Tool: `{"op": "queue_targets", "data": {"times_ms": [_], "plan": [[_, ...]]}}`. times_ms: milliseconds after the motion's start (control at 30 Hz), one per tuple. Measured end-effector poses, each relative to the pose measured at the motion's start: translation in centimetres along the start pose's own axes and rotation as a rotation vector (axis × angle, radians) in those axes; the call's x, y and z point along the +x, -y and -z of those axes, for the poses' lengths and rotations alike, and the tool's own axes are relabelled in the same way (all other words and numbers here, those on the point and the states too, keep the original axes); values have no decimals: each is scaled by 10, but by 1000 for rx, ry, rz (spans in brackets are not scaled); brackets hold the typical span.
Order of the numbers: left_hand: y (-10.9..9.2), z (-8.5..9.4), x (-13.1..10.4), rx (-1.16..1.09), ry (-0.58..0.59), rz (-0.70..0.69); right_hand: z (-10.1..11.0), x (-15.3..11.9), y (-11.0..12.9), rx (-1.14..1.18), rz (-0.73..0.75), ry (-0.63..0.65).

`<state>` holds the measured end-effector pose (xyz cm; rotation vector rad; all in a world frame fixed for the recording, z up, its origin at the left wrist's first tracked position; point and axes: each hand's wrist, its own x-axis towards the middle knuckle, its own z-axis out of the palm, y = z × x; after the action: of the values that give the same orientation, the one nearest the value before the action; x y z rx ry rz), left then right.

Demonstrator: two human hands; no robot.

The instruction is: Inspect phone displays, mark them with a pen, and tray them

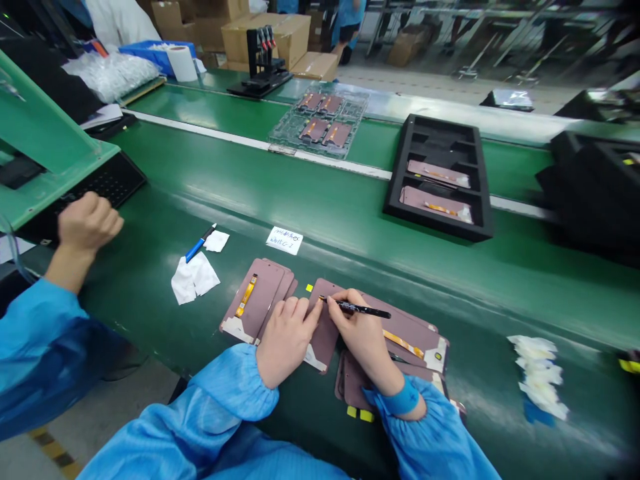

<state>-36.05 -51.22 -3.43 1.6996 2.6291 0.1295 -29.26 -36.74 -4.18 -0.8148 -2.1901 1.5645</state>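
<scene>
My right hand [361, 333] grips a black marker pen [364, 309], its tip at the upper part of a mauve screen panel [326, 340]. On that same panel lies my left hand [287, 337], index finger stretched out beside the pen tip and the other fingers bent. A strip end partly shows under that fingertip. To the left is a small stack of panels [273, 283] with an orange flex cable [247, 295] on top. More panels [415, 317] lie at and partly under my right forearm, one with an orange cable [404, 344].
A blue pen [200, 243], white wipes [195, 279] and a handwritten label [285, 240] lie on the green bench. Beyond stand a black foam tray [395, 193] and a clear tray [285, 127] holding panels. Crumpled white pieces [540, 373] lie right. A co-worker's fist [87, 227] is at left.
</scene>
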Motion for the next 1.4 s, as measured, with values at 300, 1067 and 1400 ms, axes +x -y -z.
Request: {"op": "queue_targets", "data": {"times_ms": [300, 1067, 1400], "plan": [[4, 3, -6, -118, -74, 65, 25, -26, 22, 334, -222, 35], [-1, 27, 8, -984, 21, 449, 24, -37, -1, 949, -426, 134], [91, 54, -32, -872, -151, 712, 107, -77, 19, 789, -243, -43]]}}
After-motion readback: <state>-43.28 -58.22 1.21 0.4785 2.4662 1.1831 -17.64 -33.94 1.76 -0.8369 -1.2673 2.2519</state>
